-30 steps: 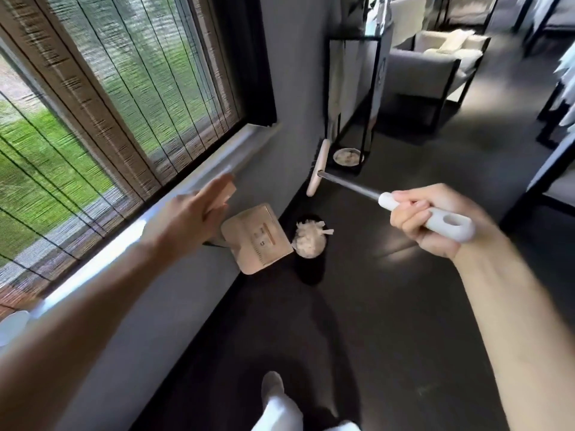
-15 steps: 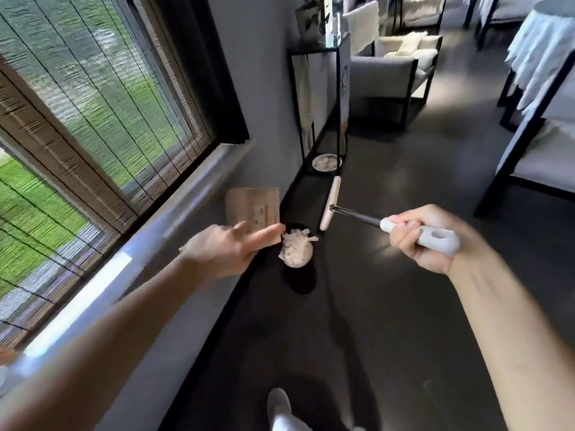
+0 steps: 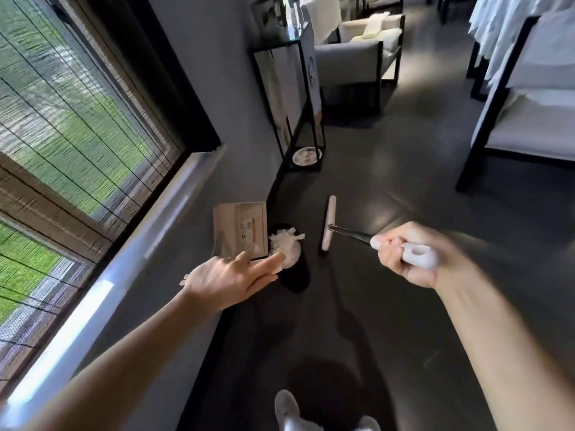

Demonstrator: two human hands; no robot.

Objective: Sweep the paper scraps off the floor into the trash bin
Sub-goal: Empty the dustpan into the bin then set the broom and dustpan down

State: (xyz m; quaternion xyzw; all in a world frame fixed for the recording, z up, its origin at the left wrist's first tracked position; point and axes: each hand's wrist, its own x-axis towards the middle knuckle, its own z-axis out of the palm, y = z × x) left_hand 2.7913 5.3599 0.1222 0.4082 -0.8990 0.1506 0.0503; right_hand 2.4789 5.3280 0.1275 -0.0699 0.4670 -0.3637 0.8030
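Gripping the broom (image 3: 329,219) in the right hand (image 3: 410,234), holding the flat, empty left hand (image 3: 227,279) out toward the bin (image 3: 295,279) of paper scraps (image 3: 283,247) on dark flooring (image 3: 404,337) beside a grey wall (image 3: 217,119).

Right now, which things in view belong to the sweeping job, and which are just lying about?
Job: broom, gripped by right hand; dustpan; trash bin holding paper scraps; left hand, open.
Lying about: armchair; black stand; round dish; window blind.
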